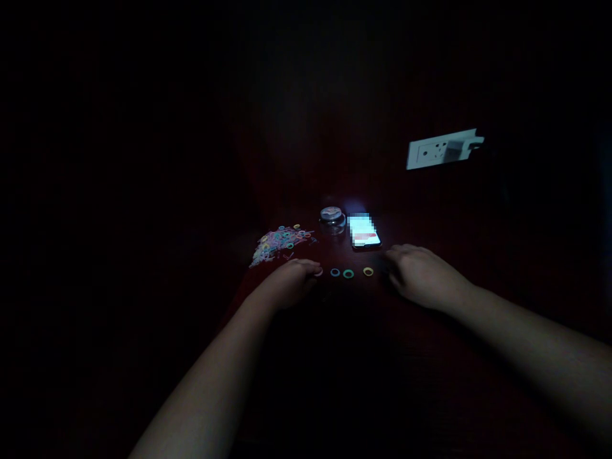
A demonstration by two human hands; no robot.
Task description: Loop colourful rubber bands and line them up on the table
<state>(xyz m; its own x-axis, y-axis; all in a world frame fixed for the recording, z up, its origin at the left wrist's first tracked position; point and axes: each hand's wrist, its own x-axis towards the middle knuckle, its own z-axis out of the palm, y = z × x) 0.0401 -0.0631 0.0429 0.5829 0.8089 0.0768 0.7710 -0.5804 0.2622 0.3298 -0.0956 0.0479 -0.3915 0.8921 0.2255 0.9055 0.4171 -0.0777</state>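
Note:
On a dark table, my left hand (295, 280) is closed, with thumb and fingertips pinching a pink hair tie (319, 272) at the left end of a short row. The row goes on with a blue hair tie (335, 272), a green hair tie (349, 274) and a yellow hair tie (368, 271), all lying flat. To the right of the yellow one rests my right hand (418, 274), fingers bent downward and apart from the thumb. Its fingertips are in shadow, and I see nothing held in them.
Behind my left hand lies a loose pile of small coloured bands and hair ties (280, 244). A round lidded jar (331, 220) stands beside a lit phone (364, 231). A white wall socket (442, 150) with a plug in it is at the upper right. Everything around is very dark.

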